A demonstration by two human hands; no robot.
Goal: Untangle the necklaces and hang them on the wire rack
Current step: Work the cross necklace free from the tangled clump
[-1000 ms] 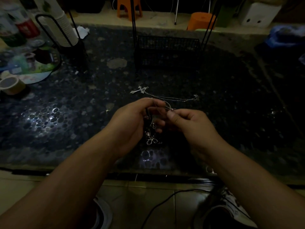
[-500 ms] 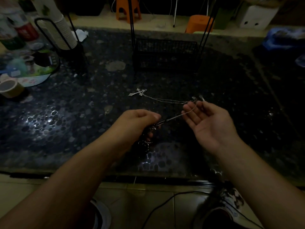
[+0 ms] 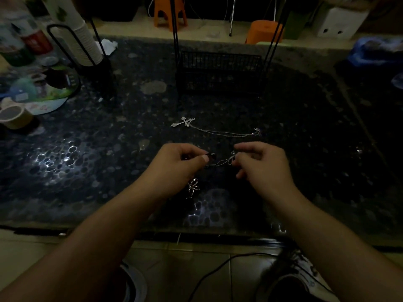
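A silver necklace with a cross pendant point(image 3: 183, 122) lies on the dark pebble-patterned table point(image 3: 87, 162), its chain running right. My left hand point(image 3: 181, 164) pinches a second thin chain point(image 3: 220, 162) just above the table, and a looped flower-shaped pendant point(image 3: 193, 186) hangs below that hand. My right hand point(image 3: 259, 164) pinches the same chain's other end, a short span stretched between the two hands. The black wire rack point(image 3: 219, 70) stands at the table's far side, its thin uprights rising out of view.
A black wire holder with stacked paper cups point(image 3: 82, 40) stands at the back left, beside bottles point(image 3: 32, 38) and a tape roll point(image 3: 14, 116). Orange stools point(image 3: 170, 12) sit on the floor beyond. A blue cloth point(image 3: 377, 51) lies at the far right. A cable point(image 3: 218, 271) trails below.
My right hand, open-palmed half a second ago, has turned over and closed its fingers on the chain. Both hands have come level; the flower pendant now hangs below my left hand.
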